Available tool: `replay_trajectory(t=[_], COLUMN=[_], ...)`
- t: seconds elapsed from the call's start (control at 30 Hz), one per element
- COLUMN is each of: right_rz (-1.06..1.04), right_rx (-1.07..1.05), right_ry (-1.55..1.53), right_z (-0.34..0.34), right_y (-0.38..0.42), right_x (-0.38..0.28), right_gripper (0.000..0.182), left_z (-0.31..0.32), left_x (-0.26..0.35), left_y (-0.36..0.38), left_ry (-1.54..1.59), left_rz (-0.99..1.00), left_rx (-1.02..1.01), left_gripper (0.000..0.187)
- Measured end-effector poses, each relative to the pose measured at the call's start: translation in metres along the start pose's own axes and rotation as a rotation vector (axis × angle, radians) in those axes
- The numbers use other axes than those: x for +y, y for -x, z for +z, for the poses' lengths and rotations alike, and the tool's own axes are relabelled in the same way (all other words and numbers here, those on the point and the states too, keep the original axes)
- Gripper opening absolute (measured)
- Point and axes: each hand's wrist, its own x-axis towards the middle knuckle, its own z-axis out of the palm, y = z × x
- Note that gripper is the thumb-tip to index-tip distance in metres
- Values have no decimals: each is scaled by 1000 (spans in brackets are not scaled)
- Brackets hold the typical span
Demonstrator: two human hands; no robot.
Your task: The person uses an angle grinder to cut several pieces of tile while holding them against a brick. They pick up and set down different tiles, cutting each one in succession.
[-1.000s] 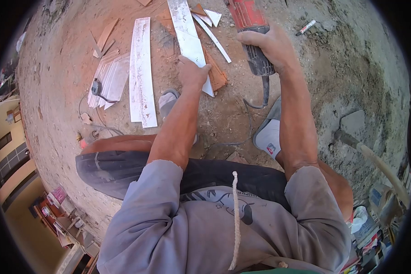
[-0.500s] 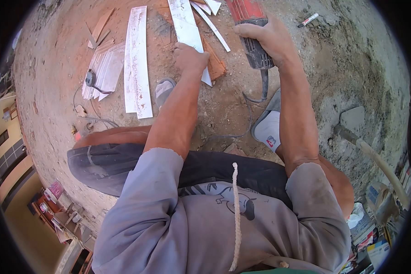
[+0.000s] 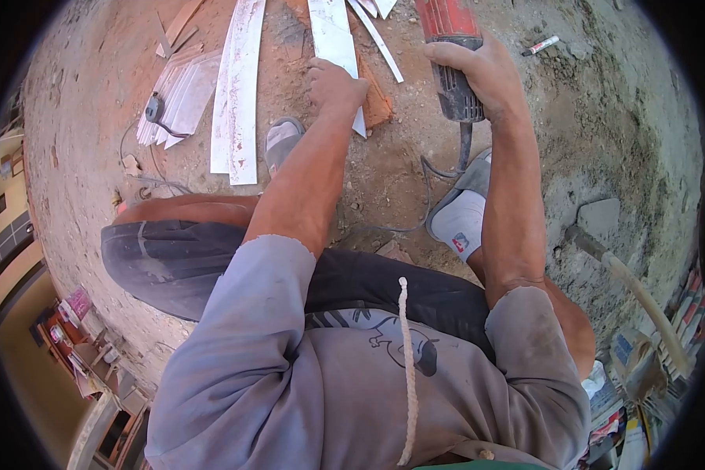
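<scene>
My right hand [image 3: 486,82] is closed round the black rear body of a red and black angle grinder [image 3: 450,22]. The grinder's front end lies beyond the top edge of the view; its cord [image 3: 465,145] hangs down and trails over the ground. My left hand [image 3: 337,88] grips a white tile strip [image 3: 334,35], its fingers curled over the left edge. Beneath that strip, an orange-brown block [image 3: 377,102] shows. Left of my hand lie long white tile strips [image 3: 241,102], one overlapping another.
A fanned stack of tile pieces [image 3: 184,90] with a tape measure [image 3: 155,107] on it lies left. A red and white marker [image 3: 540,45] is on the dirt at upper right. A long-handled tool [image 3: 638,290] and piled debris [image 3: 615,407] lie right.
The view has shifted, so the tile strips sit higher in it. My left hand still grips the strip and my right hand still holds the grinder, both slightly further right and up.
</scene>
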Motion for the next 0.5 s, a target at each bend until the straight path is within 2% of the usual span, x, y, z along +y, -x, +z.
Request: replay_trajectory(t=[0.1,0.2,0.5], right_rz=[31,-10,-15], right_rx=[-56,-4,-37], right_ry=[-7,23,59], right_z=[-2,0,-5], right_y=[-1,1,-2], right_x=[-1,-1,5], right_gripper=[44,46,44], left_z=[-6,-7,-4], left_x=[0,-2,-2], left_y=[5,7,3], left_ry=[63,77,45], left_rz=[-14,30,25], left_rx=[-63,-56,-70], left_gripper=[114,113,114])
